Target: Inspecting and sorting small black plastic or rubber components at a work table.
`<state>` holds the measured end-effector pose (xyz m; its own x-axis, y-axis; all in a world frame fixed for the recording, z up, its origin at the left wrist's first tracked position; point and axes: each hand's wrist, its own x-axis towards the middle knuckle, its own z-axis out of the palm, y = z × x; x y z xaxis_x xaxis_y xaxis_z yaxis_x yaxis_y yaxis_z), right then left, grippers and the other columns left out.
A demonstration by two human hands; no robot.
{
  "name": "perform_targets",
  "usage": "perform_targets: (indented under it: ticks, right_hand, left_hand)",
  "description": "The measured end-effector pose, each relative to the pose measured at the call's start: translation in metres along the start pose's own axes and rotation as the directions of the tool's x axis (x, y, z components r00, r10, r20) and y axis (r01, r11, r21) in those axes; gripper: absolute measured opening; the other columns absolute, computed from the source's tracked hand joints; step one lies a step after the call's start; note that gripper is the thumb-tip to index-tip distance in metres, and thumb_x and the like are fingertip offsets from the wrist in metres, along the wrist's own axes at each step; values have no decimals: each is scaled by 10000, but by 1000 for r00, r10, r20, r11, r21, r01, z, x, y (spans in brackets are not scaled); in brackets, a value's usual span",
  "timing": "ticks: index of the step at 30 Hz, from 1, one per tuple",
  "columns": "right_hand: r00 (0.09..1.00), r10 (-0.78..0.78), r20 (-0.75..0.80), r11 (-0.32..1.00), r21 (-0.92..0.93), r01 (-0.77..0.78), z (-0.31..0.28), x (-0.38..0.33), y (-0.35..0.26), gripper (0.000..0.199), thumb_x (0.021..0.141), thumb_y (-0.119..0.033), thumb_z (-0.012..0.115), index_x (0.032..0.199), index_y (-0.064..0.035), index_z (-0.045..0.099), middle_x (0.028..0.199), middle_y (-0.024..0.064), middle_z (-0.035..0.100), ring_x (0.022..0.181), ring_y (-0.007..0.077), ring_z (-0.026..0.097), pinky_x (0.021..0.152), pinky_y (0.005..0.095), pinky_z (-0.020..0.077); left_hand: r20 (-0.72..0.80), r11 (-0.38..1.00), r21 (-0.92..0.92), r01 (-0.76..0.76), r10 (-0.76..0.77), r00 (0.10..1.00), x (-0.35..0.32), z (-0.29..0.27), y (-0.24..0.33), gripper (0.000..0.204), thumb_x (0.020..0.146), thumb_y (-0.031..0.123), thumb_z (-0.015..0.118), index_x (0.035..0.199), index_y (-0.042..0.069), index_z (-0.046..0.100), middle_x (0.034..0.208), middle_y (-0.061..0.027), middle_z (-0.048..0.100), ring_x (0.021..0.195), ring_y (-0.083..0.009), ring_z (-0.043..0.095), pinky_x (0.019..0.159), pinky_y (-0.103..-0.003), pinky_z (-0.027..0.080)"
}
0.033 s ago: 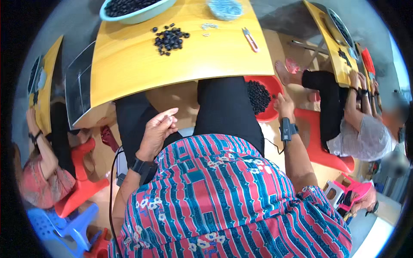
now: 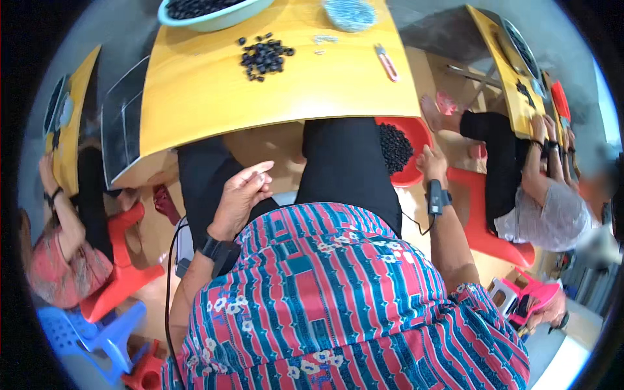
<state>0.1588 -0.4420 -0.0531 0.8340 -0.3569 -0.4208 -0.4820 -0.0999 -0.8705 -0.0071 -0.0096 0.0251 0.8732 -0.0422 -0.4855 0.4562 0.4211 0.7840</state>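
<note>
My left hand (image 2: 242,198) is held above my lap, thumb and forefinger pinched together; a tiny pale thing seems to show at the fingertips, too small to name. Over the right rim of a red basin (image 2: 422,134) is my right hand (image 2: 431,164), fingers curled; whether anything is in them is hidden. Many small black pieces (image 2: 394,149) lie in that basin, beside my right leg below the table edge. On the yellow table (image 2: 338,91) sits a loose pile of similar black pieces (image 2: 266,57). Small pale bits (image 2: 325,39) and thread snips (image 2: 387,63) with pinkish handles lie right of the pile.
A pale green basin (image 2: 218,23) of black pieces and a clear-wrapped bluish bundle (image 2: 351,14) stand at the table's far side. Co-workers sit at tables left (image 2: 71,260) and right (image 2: 546,208). Red stools (image 2: 481,221) and a blue stool (image 2: 97,335) stand around me.
A small black piece seen beside my right fingertips over the red basin no longer shows there. The whole view has shifted slightly; my left hand keeps its pinch.
</note>
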Motion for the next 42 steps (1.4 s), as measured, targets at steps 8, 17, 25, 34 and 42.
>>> perform_targets:
  ticks: [8, 17, 25, 34, 42]
  right_hand:
    - [995, -83, 50, 996, 38, 81, 24, -14, -17, 209, 882, -120, 584, 1062, -15, 603, 788, 16, 592, 600, 115, 552, 550, 253, 497]
    - [973, -185, 139, 971, 180, 159, -1, -8, -48, 180, 886, -102, 583, 1050, -32, 592, 785, 9, 603, 615, 104, 578, 566, 239, 490]
    - [969, -186, 163, 970, 187, 155, -5, -5, -60, 181, 885, -122, 593, 1043, -34, 603, 732, -2, 585, 582, 95, 558, 534, 213, 461]
    - [978, -189, 92, 976, 128, 177, 26, -32, -79, 115, 883, -107, 588, 974, -39, 607, 728, -19, 576, 569, 74, 544, 524, 210, 453]
    - [977, -182, 108, 972, 169, 162, 24, -30, -71, 75, 878, -75, 573, 949, -64, 591, 771, 1, 598, 610, 82, 559, 554, 226, 472]
  left_hand:
    - [32, 996, -84, -9, 12, 999, -3, -10, -3, 358, 943, 131, 486, 1274, -5, 470, 928, 7, 537, 831, -59, 516, 794, -229, 477]
    - [38, 965, -260, -45, 56, 998, 3, -4, -3, 363, 932, 150, 520, 1265, 13, 482, 944, 0, 560, 810, -54, 535, 783, -245, 490]
    - [28, 934, -351, -69, 85, 996, 8, 5, -1, 339, 933, 136, 512, 1249, 15, 497, 960, -9, 564, 818, -67, 535, 788, -259, 492]
    - [17, 919, -386, -75, 88, 996, 9, 3, -3, 336, 933, 136, 511, 1245, 13, 500, 972, -18, 565, 814, -73, 535, 793, -264, 497]
    - [20, 932, -361, -39, 50, 999, 10, 2, -2, 348, 928, 140, 522, 1248, 6, 493, 980, -19, 563, 814, -69, 536, 789, -265, 497]
